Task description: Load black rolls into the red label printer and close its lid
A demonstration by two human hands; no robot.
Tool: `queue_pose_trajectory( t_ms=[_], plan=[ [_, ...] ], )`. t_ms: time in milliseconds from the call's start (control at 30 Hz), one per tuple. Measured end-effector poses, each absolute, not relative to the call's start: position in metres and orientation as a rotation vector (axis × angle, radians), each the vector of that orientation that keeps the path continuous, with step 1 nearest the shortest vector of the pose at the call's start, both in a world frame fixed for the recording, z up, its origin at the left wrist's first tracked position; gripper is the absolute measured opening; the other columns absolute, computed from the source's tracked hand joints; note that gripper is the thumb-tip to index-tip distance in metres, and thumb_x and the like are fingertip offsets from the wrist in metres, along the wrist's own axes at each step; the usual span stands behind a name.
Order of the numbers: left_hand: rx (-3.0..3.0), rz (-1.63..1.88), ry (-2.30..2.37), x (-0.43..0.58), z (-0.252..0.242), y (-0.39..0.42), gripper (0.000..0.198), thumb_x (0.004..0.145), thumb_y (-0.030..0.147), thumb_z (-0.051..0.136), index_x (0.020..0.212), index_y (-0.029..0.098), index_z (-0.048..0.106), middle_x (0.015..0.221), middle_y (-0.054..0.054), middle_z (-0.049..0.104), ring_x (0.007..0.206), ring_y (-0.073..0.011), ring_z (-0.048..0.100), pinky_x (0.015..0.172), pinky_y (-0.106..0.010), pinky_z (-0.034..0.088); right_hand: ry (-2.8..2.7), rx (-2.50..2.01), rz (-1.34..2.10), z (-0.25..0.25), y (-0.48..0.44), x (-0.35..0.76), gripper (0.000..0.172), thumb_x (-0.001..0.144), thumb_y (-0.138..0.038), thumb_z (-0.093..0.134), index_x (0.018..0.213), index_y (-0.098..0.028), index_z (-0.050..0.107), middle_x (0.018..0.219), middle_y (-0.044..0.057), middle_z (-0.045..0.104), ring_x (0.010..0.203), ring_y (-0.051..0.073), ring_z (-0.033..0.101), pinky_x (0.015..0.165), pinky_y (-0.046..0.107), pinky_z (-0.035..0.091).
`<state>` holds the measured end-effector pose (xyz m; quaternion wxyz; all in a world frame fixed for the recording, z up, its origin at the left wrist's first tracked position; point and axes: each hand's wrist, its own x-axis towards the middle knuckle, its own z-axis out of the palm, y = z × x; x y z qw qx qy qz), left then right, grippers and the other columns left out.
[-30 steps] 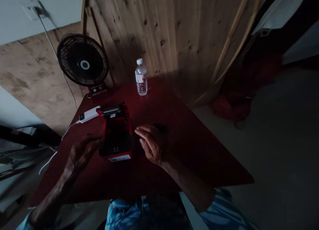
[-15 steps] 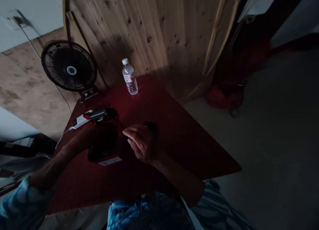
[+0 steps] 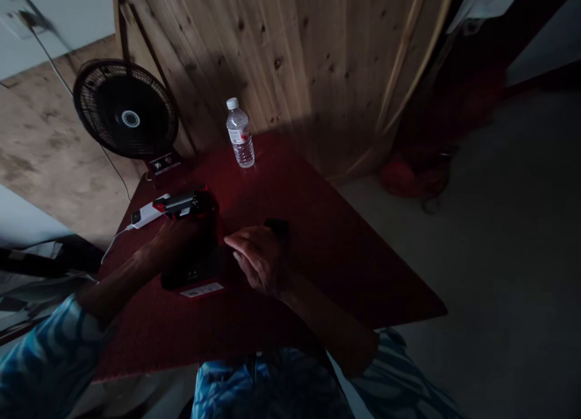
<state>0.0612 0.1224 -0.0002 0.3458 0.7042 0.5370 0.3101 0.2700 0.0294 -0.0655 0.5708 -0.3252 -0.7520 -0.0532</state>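
Note:
A red and black box-shaped device (image 3: 195, 277), with a white label on its near side, stands on the red-covered table. At its far end is a raised black part (image 3: 184, 204) with a pale strip along it. My left hand (image 3: 179, 237) reaches over the dark middle of the device; deep shadow hides its fingers. To the right of the device, my right hand (image 3: 256, 255) hovers or rests with its fingers bent and pressed together, the fingertips close to the red side. What lies inside those fingers is hidden. Just beyond this hand is a small black object (image 3: 276, 226).
A white power strip (image 3: 149, 213) with a cable lies left of the raised part. Behind it stands a black fan (image 3: 129, 113). A clear plastic bottle (image 3: 240, 137) stands near the back edge, before a large round wooden board (image 3: 295, 62). A red bag (image 3: 403, 174) sits on the floor.
My left hand and forearm have shifted a little to the right and farther over the device. My right hand keeps nearly the same pose. The camera view has tilted slightly.

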Motion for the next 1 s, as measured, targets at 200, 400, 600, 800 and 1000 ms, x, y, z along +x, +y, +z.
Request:
queue_pose_trajectory(
  t_ms=[200, 400, 600, 800, 1000],
  plan=[
    [2.029, 0.587, 1.423, 0.069, 0.004, 0.123, 0.007, 0.079, 0.029, 0.070, 0.082, 0.023, 0.069, 0.091, -0.008, 0.069, 0.096, -0.0276, 0.064, 0.083, -0.037, 0.048, -1.776, -0.790, -0.140, -0.064, 0.031, 0.273, 0.026, 0.095, -0.015, 0.042, 0.116, -0.017, 0.057, 0.093, 0.007, 0.072, 0.087, 0.020, 0.063, 0.080, 0.037, 0.045],
    [2.499, 0.193, 1.535, 0.060, 0.032, 0.091, 0.022, 0.078, 0.032, 0.061, 0.095, 0.029, 0.074, 0.098, -0.009, 0.072, 0.086, -0.0322, 0.065, 0.079, -0.041, 0.044, -1.778, -0.775, -0.142, -0.064, 0.032, 0.276, 0.028, 0.094, -0.014, 0.043, 0.118, -0.017, 0.057, 0.092, 0.007, 0.071, 0.085, 0.020, 0.063, 0.080, 0.038, 0.045],
    [2.639, 0.558, 1.639, 0.005, 0.048, 0.059, 0.045, 0.080, 0.055, 0.057, 0.117, 0.031, 0.066, 0.098, -0.005, 0.068, 0.068, -0.0199, 0.061, 0.065, -0.029, 0.046, -1.800, -0.798, -0.103, -0.070, 0.034, 0.277, 0.036, 0.093, -0.013, 0.046, 0.127, -0.019, 0.054, 0.095, 0.007, 0.070, 0.087, 0.021, 0.063, 0.083, 0.040, 0.044],
    [2.161, 0.652, 2.094, -0.063, 0.043, 0.053, 0.045, 0.073, 0.055, 0.064, 0.103, 0.022, 0.068, 0.097, -0.004, 0.069, 0.078, -0.0218, 0.063, 0.064, -0.028, 0.046, -1.853, -0.767, -0.116, -0.075, 0.032, 0.274, 0.035, 0.092, -0.012, 0.047, 0.126, -0.018, 0.055, 0.090, 0.006, 0.070, 0.083, 0.021, 0.063, 0.080, 0.039, 0.044],
    [1.663, 0.872, 2.098, -0.086, -0.001, 0.076, 0.048, 0.069, 0.051, 0.073, 0.103, 0.017, 0.067, 0.090, -0.003, 0.072, 0.088, -0.0274, 0.066, 0.068, -0.032, 0.050, -1.886, -0.817, -0.091, -0.078, 0.035, 0.273, 0.034, 0.093, -0.013, 0.046, 0.125, -0.020, 0.058, 0.091, 0.006, 0.071, 0.083, 0.021, 0.064, 0.080, 0.039, 0.046]
  ],
)
